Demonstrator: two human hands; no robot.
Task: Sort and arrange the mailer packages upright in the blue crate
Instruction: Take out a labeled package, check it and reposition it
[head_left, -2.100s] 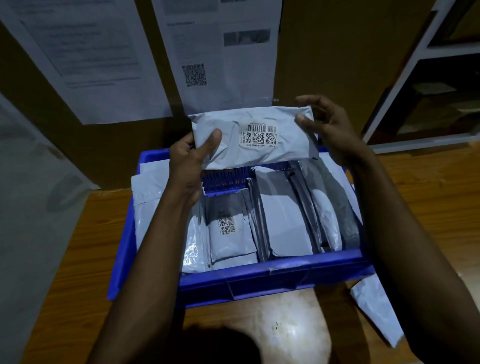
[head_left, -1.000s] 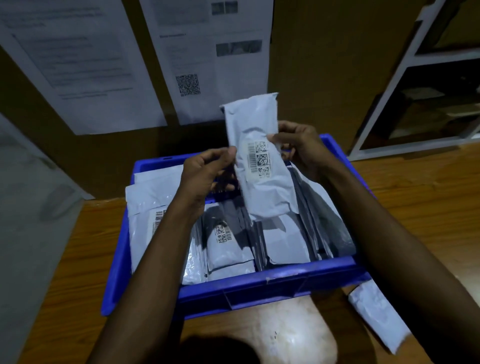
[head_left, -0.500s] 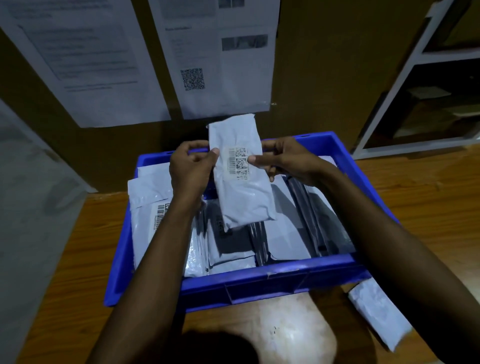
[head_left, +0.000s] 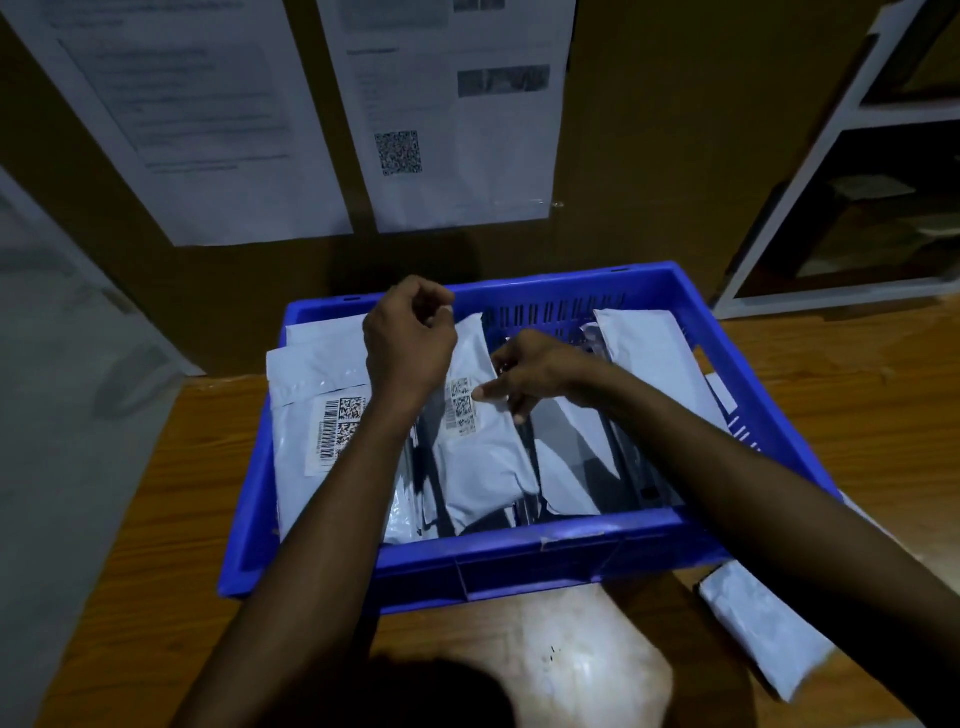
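So the white mailer (head_left: 483, 447) is stood on end, leaning a bit, mid blue crate (head_left: 519, 566), squeezed between other packs (head_left: 571, 457). Its top edge is pinched by the curled fingers of the left hand (head_left: 408, 340). It's touched beside the barcode by right hand (head_left: 535, 371) fingertips; pinched or just pressed, can't be told. 1 loose mailer (head_left: 769, 634) is seen lying on the wooden table (head_left: 156, 519), right of the crate.

Left hand (head_left: 410, 345) pinches mailer (head_left: 483, 457) inside blue crate (head_left: 519, 566).
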